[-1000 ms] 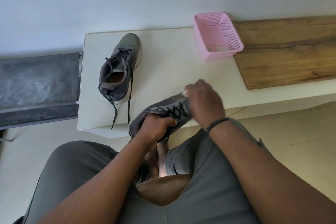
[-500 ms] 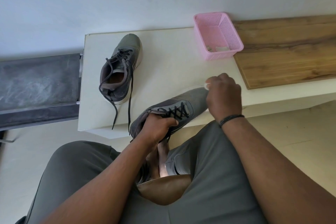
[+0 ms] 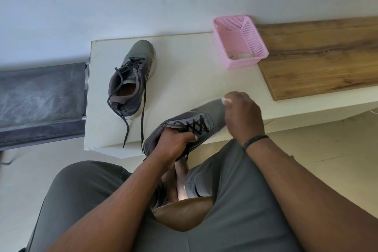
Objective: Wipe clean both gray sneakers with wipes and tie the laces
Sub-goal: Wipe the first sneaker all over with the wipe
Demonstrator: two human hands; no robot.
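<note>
My left hand grips a gray sneaker by its collar and holds it tilted over the table's front edge, toe pointing away to the right. My right hand holds a small white wipe against the toe of that sneaker; most of the wipe is hidden under the fingers. The second gray sneaker stands upright on the white table to the left, its black laces loose and trailing over the front edge.
A pink plastic basket with some crumpled white pieces inside stands at the table's back right. A wooden board lies to its right. A dark bench sits left of the table. My knees are below.
My right hand with the wipe has moved from over the lace area out to the sneaker's toe. My left hand keeps the same grip on the collar.
</note>
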